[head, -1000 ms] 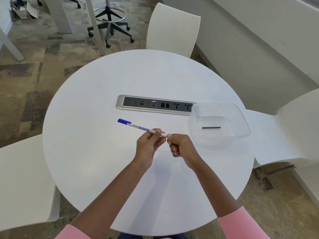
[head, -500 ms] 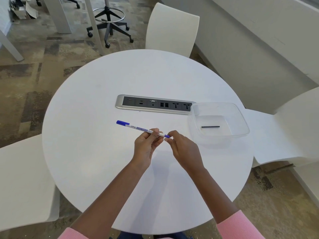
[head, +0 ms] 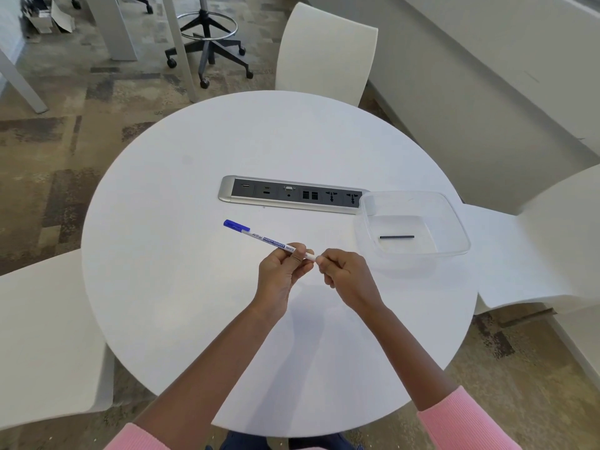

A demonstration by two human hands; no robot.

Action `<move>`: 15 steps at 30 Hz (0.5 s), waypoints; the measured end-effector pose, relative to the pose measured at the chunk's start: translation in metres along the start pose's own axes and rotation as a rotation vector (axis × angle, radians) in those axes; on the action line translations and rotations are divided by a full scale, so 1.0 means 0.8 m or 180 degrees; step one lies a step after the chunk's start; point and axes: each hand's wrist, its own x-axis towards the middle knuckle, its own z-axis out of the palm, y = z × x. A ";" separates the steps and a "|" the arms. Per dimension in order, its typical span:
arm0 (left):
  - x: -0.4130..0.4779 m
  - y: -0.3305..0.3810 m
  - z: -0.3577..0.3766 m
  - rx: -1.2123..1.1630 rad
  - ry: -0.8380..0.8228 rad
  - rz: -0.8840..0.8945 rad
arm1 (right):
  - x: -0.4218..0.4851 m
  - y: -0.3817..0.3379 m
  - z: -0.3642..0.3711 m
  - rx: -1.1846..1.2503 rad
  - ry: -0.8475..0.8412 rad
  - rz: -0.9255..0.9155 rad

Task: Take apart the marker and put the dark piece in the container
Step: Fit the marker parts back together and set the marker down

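A slim white marker with a blue cap slants above the round white table, cap end pointing far left. My left hand grips its barrel near the rear end. My right hand pinches that rear tip, and its fingers hide the end piece. A clear plastic container stands to the right of my hands. A thin dark stick lies flat on its floor.
A silver power and data strip is set into the table's middle, its right end touching the container. White chairs stand at the far side, the left and the right.
Half a second ago a blue end piece showed between my hands. Now my right fingers have closed over the marker's rear tip and hide it. The marker has barely moved.
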 end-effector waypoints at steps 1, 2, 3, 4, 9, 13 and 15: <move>0.000 0.000 0.001 0.0059 -0.0031 0.0035 | 0.002 0.000 -0.002 0.0191 -0.0066 0.0110; -0.001 0.000 0.001 0.0118 -0.0061 0.0066 | 0.003 -0.001 -0.004 0.0394 -0.0150 0.0227; -0.001 0.001 0.002 0.0174 -0.0094 0.0095 | 0.005 -0.003 -0.006 0.0606 -0.0254 0.0363; -0.001 0.001 0.002 0.0223 -0.0127 0.0121 | 0.005 -0.004 -0.009 0.0832 -0.0365 0.0536; 0.001 0.006 0.005 0.0270 -0.0107 0.0192 | 0.003 -0.007 -0.010 0.1619 -0.0621 0.1190; 0.003 0.006 0.005 0.0113 0.0096 0.0193 | -0.007 -0.009 0.009 0.1119 -0.0094 0.0615; 0.002 0.007 0.004 0.0052 0.0210 0.0146 | -0.013 -0.002 0.016 0.0096 0.0238 0.0077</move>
